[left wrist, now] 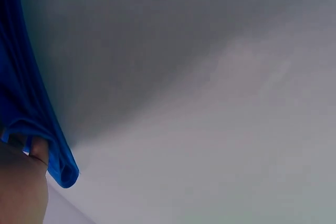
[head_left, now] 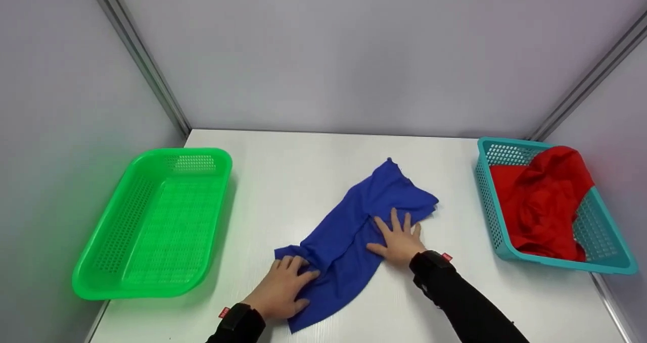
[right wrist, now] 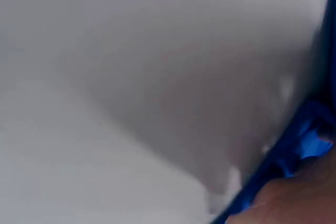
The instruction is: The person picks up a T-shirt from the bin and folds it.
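Note:
A blue cloth (head_left: 354,222) lies crumpled and stretched diagonally on the white table (head_left: 283,171). My left hand (head_left: 283,287) grips its near left corner, with fingers curled into the fabric and the thumb lying on top. My right hand (head_left: 399,239) presses flat on the cloth's middle right part with its fingers spread. In the left wrist view the blue cloth (left wrist: 21,103) hangs folded round a finger of my left hand (left wrist: 21,192). In the right wrist view, blurred, a strip of the blue cloth (right wrist: 294,145) shows beside my right hand (right wrist: 294,198).
A green plastic basket (head_left: 101,222) with nothing in it stands at the table's left edge. A teal basket (head_left: 488,201) at the right edge holds a bunched red cloth (head_left: 541,201). Grey walls close in the table on three sides.

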`<state>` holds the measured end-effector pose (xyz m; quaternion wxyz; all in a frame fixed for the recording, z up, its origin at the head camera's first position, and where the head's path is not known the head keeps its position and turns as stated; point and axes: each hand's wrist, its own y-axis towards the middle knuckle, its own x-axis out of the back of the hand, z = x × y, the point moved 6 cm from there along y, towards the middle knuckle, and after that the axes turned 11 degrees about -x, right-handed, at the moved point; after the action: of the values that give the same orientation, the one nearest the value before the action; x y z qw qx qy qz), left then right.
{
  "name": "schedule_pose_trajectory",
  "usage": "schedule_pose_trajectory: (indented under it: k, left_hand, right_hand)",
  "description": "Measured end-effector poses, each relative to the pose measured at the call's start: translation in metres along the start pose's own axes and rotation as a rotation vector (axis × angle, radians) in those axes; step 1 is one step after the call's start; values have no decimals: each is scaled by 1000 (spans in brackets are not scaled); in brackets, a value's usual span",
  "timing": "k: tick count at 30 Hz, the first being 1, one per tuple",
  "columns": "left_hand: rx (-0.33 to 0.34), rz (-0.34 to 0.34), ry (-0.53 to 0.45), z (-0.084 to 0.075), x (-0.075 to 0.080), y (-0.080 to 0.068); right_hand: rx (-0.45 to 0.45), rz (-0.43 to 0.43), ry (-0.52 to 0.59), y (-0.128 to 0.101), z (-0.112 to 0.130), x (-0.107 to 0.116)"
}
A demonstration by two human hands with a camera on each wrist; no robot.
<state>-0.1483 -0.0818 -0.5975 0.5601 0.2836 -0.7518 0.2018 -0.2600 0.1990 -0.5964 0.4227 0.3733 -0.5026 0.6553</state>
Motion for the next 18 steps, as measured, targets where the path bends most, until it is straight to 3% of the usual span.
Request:
schedule_pose_trajectory:
  k: [3,6,8,12,15,18]
  left_hand:
    - [-50,34,27,-13,-4,11]
    - [-104,54,26,-27,-9,22]
    - [-146,58,4,-35,-11,29]
    - [-194,75,-22,-45,-12,41]
    - [-165,94,14,-46,-11,49]
    - [-92,88,34,-44,-9,61]
  right_hand:
    - [139,33,-26,4,16,-6]
    - [244,-54,-133,7,25,-3]
    - [229,-185,-209,9,26,3]
    - [76,-421,-231,9,21,16]
    - [49,-505,-139,5,21,25]
    - [107,-517,-52,-2,26,31]
